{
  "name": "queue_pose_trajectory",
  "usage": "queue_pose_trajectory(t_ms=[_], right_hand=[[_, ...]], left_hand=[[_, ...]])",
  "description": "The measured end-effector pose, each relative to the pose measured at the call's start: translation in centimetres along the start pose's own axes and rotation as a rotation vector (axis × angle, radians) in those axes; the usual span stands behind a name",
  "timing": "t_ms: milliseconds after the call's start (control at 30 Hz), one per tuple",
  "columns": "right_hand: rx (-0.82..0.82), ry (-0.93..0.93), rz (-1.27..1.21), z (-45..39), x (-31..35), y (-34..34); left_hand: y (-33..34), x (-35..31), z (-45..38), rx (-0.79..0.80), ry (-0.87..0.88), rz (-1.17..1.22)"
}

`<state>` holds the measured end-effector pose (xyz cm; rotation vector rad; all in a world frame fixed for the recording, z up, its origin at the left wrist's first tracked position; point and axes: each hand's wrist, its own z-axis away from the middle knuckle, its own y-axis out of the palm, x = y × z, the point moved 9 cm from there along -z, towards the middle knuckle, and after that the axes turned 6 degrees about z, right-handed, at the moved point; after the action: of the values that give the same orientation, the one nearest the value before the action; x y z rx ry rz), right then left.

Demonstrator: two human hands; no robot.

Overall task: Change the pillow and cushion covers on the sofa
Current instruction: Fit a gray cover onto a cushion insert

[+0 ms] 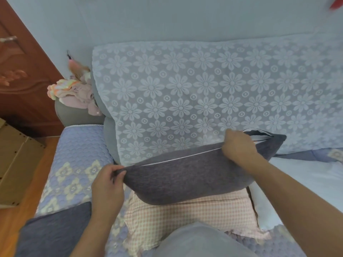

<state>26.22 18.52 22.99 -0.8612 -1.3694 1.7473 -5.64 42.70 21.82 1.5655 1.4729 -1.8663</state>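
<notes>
A dark grey cushion [187,179] stands on edge on the sofa seat, its zipper seam facing up. My left hand [108,184] pinches the cover's left corner. My right hand [238,145] grips the zipper seam toward the right end; past it the seam gapes open and shows a light lining. Under the cushion lies a pink-and-cream checked cover [189,217]. A second dark grey cover [55,230] lies flat at the lower left of the seat. A pale blue pillow [297,184] lies to the right.
A floral lace throw [194,89] hangs over the sofa backrest. Pastel cloths [74,93] are piled on the grey armrest. A cardboard box [16,164] stands on the wooden floor at left, before a brown wooden door [22,71]. My knee [200,242] fills the bottom edge.
</notes>
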Motion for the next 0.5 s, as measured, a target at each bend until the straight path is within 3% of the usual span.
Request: queue_pose_trajectory(t_ms=[67,133,167,233,300,500], right_hand=[[-0.036,-0.033,-0.011,0.3,-1.5,-0.4],[-0.109,-0.12,0.011,1.9,0.2,-0.8],[-0.142,-0.158,0.002,3.0,1.5,-1.0],[-0.193,-0.223,-0.015,4.9,3.7,-1.2],[-0.266,-0.239,-0.023,5.8,4.7,-1.4],[-0.227,-0.064,0.023,5.2,1.0,0.6]], left_hand=[[0.9,-0.2,-0.2,0.002,0.0,-0.185],[4.1,-3.4,0.2,-0.012,0.174,-0.416],[7.3,-5.6,0.7,0.056,0.303,-0.479],[14.6,-9.0,2.6,0.261,0.52,-0.52],[20.0,-10.5,3.9,0.362,0.63,-0.514],[24.6,-10.5,4.7,0.392,0.793,-0.547]])
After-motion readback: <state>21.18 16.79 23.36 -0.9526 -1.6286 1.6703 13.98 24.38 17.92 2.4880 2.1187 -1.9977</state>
